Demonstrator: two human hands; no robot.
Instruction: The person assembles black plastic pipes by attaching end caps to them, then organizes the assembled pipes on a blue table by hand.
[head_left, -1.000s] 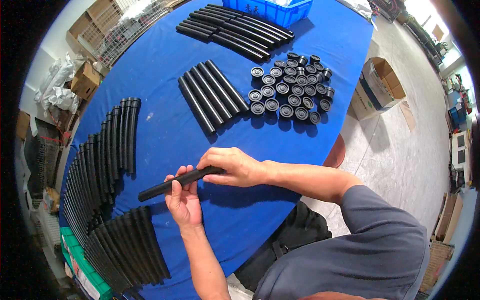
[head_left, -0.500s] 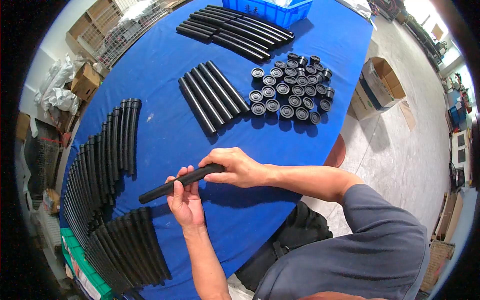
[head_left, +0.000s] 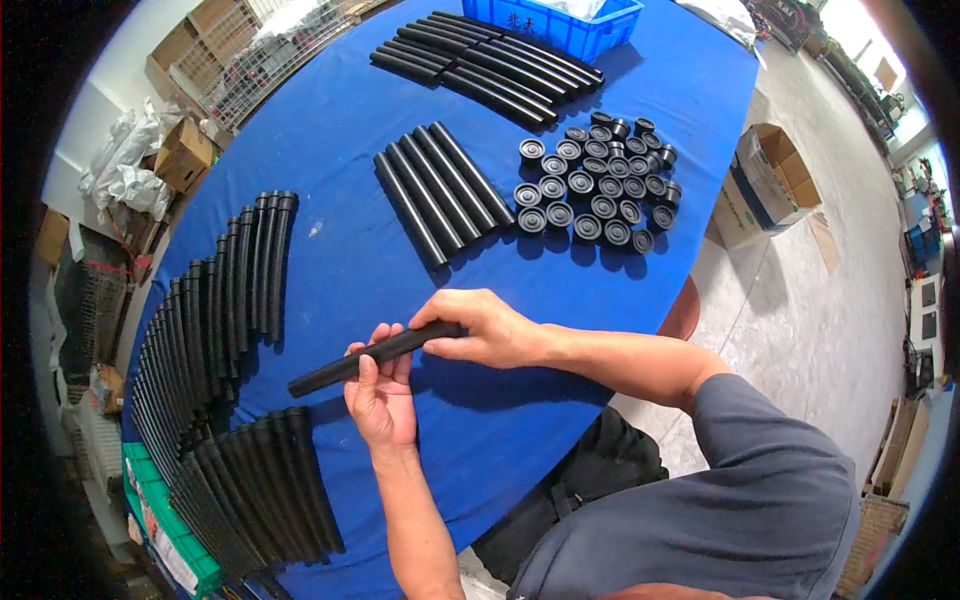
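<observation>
A black tube (head_left: 328, 375) is held slantwise above the blue-covered table, its bare end pointing left. My left hand (head_left: 384, 400) grips it around the middle from below, thumb on the near side. At the other end, the fingers of my right hand (head_left: 485, 330) close over the tube and hide its tip. Beyond the hands lie several loose tubes (head_left: 440, 195) side by side. To their right stands a cluster of round black caps (head_left: 585, 184) with ringed tops. Left of my hands, rows of tubes (head_left: 268, 270) with thicker collared ends are fanned out.
More tubes (head_left: 490, 65) are stacked at the far side by a blue plastic crate (head_left: 560, 32). A second fan of tubes (head_left: 265, 480) lies near left, beside a green crate (head_left: 165, 530). An opened cardboard box (head_left: 770, 190) stands on the floor right of the table (head_left: 340, 190).
The view has shifted slightly, so the whole scene sits a little further right. Both hands keep the same hold on the tube.
</observation>
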